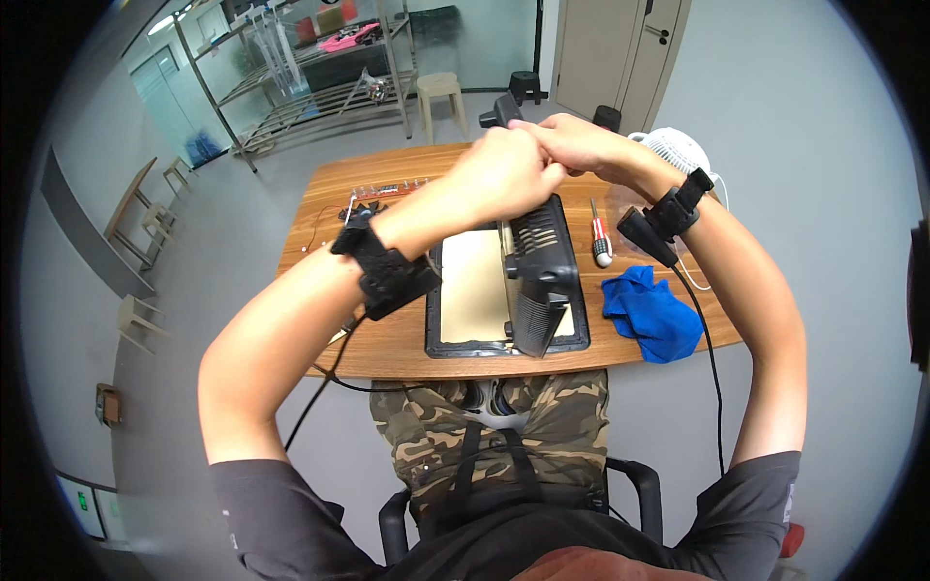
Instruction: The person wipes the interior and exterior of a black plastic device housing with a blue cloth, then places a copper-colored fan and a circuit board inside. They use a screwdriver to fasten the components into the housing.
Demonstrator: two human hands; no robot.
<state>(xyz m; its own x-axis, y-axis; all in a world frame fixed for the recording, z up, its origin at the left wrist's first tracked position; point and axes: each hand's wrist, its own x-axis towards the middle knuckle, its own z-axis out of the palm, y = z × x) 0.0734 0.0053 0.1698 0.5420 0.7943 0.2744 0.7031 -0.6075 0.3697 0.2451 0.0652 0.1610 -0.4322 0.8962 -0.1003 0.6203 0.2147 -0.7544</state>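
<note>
My left hand is closed in a fist over the far end of a black ribbed housing. My right hand comes in from the right, its fingers curled against my left hand. What lies between my fingers is hidden; a black blocky part sticks out just beyond them. The housing stands raised and tilted above a flat cream panel in a black frame. Black straps with small devices and cables are around both wrists.
Right of the frame lie a red-and-white screwdriver and a crumpled blue cloth. A white fan stands at the far right. At the far left of the wooden table is a red circuit strip with wires.
</note>
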